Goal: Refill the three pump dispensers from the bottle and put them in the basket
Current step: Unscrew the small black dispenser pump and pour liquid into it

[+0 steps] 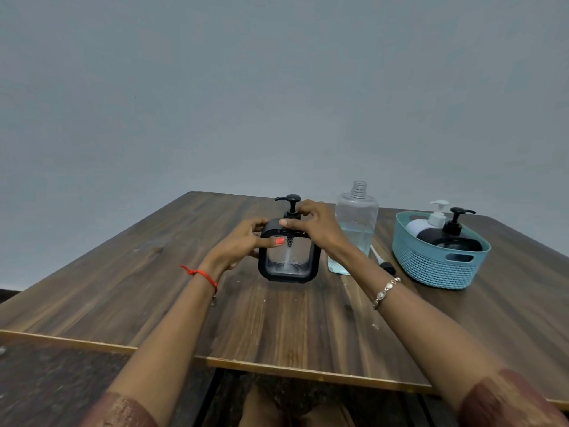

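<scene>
Left hand: curled round the dispenser body.
Right hand: pinching its pump collar.
Handling: rigid, probably slippery; steady the body, twist the collar.

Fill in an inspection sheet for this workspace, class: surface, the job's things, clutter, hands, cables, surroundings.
Surface: wooden table, a few pale specks.
Job's things: square dispenser stands at centre, some liquid at its bottom; bottle uncapped, partly full, beside it; basket at right holds white-pump dispenser and black-pump dispenser.
Clutter: black cap with white tube lies between bottle and basket.
Hands: left hand grips the square dispenser's side; right hand holds its pump collar.
Cables: nothing seen.
Surroundings: plain grey wall.
</scene>
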{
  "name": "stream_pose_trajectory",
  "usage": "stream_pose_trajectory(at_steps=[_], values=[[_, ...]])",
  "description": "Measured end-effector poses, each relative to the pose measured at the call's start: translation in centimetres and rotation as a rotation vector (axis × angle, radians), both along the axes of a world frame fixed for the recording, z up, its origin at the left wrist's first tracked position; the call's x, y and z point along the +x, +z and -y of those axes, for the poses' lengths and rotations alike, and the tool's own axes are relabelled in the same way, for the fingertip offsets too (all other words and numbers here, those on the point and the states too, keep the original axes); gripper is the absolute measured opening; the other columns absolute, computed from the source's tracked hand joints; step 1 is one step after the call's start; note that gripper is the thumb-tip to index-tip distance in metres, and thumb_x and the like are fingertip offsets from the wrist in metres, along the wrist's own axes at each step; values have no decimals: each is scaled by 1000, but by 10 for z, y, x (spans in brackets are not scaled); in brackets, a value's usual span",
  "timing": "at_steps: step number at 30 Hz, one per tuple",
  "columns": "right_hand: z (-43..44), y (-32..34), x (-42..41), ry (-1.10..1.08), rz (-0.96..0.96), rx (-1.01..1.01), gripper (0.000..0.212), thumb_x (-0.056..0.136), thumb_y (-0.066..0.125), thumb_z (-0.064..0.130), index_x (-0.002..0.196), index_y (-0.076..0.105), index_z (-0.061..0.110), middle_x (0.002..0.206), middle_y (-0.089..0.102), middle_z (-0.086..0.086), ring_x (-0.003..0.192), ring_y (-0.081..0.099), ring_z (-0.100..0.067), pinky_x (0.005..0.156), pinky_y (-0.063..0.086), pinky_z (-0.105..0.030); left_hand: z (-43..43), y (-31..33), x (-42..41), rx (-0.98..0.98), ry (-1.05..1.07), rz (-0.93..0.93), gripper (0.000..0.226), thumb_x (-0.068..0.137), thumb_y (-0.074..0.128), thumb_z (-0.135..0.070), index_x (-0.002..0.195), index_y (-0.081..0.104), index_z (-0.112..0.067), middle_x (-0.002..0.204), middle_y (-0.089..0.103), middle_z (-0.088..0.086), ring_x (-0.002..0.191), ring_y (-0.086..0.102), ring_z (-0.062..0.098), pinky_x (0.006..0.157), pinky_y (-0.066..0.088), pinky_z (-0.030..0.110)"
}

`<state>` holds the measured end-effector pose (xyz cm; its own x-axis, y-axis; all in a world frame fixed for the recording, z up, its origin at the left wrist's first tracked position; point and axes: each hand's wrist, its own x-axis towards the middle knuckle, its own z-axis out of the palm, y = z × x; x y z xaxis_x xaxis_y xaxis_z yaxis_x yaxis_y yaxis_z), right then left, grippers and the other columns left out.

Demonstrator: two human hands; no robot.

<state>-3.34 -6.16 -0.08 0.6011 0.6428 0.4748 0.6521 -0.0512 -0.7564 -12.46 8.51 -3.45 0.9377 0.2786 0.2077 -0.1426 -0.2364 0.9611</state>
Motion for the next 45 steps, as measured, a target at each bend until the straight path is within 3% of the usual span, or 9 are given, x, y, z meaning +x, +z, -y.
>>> stream_pose_trajectory(at_steps=[3, 9, 13, 18, 21, 28, 33, 39, 45], values=[[5, 5, 5, 188, -69, -51, 5, 77, 73, 13, 79, 69, 12, 79, 62, 0, 76, 58, -12, 74, 46, -25, -3, -1, -5, -36, -71, 7, 32, 74, 71, -5, 100, 62, -20, 88, 69, -6, 84, 66, 9, 68, 55, 27], [20, 15, 26, 501, -317, -166, 42, 83, 60, 4, 124, 54, 9, 110, 61, -7, 105, 58, -17, 98, 46, -26, 1, 6, -5, -13, -87, -26, 36, 78, 68, -4, 111, 59, -14, 96, 67, -1, 88, 64, 12, 74, 54, 31], [23, 16, 29, 333, -261, -91, 36, 82, 66, 10, 118, 59, 6, 98, 65, -2, 91, 60, -9, 79, 46, -21, 4, 5, -2, -56, 16, 6, 45, 78, 68, -1, 119, 52, -8, 96, 65, 0, 81, 65, 8, 62, 55, 25], [20, 11, 17, 65, -82, -64, 27, 68, 81, 24, 85, 69, 7, 65, 56, 3, 65, 52, -12, 67, 45, -26, 9, 6, 3, 13, 58, -11, 42, 76, 73, -7, 114, 57, -11, 99, 66, 4, 95, 63, 22, 80, 51, 42], [20, 11, 16, 50, -84, -32, 14, 71, 79, 19, 71, 66, 13, 63, 52, -5, 62, 47, -15, 61, 40, -24, 13, 6, 4, -8, 57, -2, 43, 76, 72, -7, 116, 56, -8, 96, 66, 3, 91, 63, 20, 70, 53, 35], [23, 12, 18, 201, -304, 84, 38, 80, 65, -5, 117, 58, 3, 104, 65, -5, 92, 64, -7, 80, 51, -14, 15, 5, 4, -71, 80, 15, 28, 77, 69, -1, 95, 57, -20, 89, 65, -4, 77, 63, 6, 55, 52, 21], [20, 7, 9, 4, -93, -29, 16, 71, 80, 20, 80, 69, 16, 53, 57, 16, 52, 52, 3, 54, 40, -10, 17, 4, 5, -58, 88, 4, 30, 78, 70, -2, 96, 55, -21, 93, 64, 0, 85, 61, 13, 65, 50, 29], [19, 12, 14, 110, -276, 29, 40, 77, 66, -8, 116, 59, 0, 86, 64, 1, 79, 60, -5, 70, 50, -8, 14, 2, 4, -69, 123, -13, 47, 75, 73, -6, 118, 52, -8, 102, 62, 4, 90, 60, 18, 64, 49, 31], [12, 1, 7, -61, -87, -86, 33, 64, 82, 34, 88, 70, 15, 67, 62, 8, 66, 59, -11, 69, 48, -28, 14, 1, 5, -61, 130, -28, 49, 76, 72, -6, 120, 50, -9, 104, 62, 5, 94, 61, 20, 66, 49, 31]])
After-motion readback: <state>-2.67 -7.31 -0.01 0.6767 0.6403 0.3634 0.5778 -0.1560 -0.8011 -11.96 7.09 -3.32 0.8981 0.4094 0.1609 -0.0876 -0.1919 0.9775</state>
